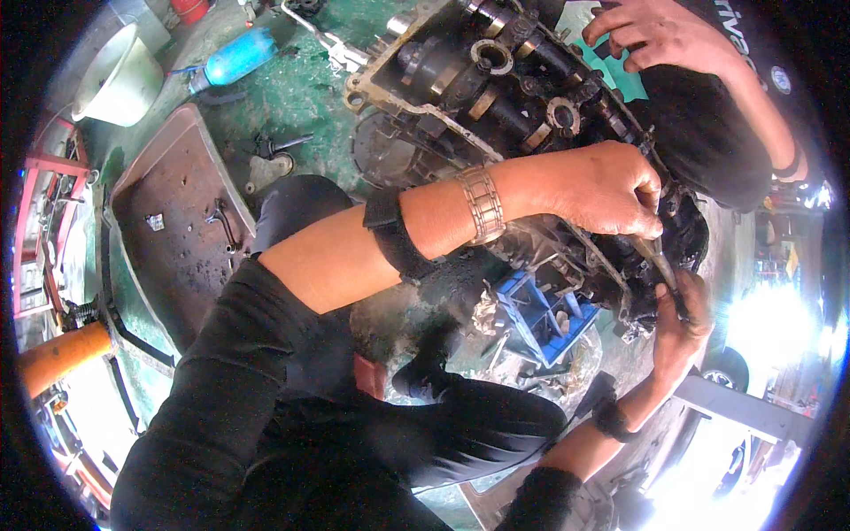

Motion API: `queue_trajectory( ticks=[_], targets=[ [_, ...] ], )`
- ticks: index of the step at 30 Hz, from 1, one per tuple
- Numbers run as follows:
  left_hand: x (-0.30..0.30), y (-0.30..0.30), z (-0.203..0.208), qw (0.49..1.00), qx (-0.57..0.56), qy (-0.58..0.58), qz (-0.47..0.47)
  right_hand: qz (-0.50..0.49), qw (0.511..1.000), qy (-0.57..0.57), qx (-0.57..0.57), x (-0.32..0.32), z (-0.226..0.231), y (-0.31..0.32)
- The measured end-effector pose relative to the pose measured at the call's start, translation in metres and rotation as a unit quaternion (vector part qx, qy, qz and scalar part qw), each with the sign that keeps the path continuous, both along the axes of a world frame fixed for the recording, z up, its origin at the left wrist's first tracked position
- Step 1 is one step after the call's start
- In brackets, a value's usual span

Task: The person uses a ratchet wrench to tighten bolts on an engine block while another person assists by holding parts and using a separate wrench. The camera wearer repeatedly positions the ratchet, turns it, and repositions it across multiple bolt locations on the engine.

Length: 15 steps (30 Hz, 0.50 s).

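At the right edge of the engine, the right hand grips the lower end of a slim metal tool, the left hand closes on its upper end, and a co-worker's hand, loosely curled, is beyond.

Passable: space over the shallow brown rectangular tray. Obstacles: co-worker's bare forearm right of the dark oily metal engine; blue compartmented plastic crate on its near side.
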State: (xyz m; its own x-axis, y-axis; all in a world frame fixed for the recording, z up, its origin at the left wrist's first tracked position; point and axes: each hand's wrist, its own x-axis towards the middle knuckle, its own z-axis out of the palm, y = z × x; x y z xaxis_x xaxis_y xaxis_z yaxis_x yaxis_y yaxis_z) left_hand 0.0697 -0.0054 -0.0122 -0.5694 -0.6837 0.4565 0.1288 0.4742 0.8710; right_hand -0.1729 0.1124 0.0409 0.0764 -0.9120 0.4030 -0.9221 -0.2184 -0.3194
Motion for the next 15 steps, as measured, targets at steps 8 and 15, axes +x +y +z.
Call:
queue_trajectory(
  ticks=[8,15],
  targets=[
    [0.003,-0.002,0.002,0.999,0.029,-0.012,-0.034,0.022,0.998,0.047,-0.031,-0.004,0.002,-0.015],
    [0.007,0.0,0.007,0.998,0.05,-0.033,-0.035,0.044,0.992,0.061,-0.098,-0.008,-0.003,-0.029]
  ],
)
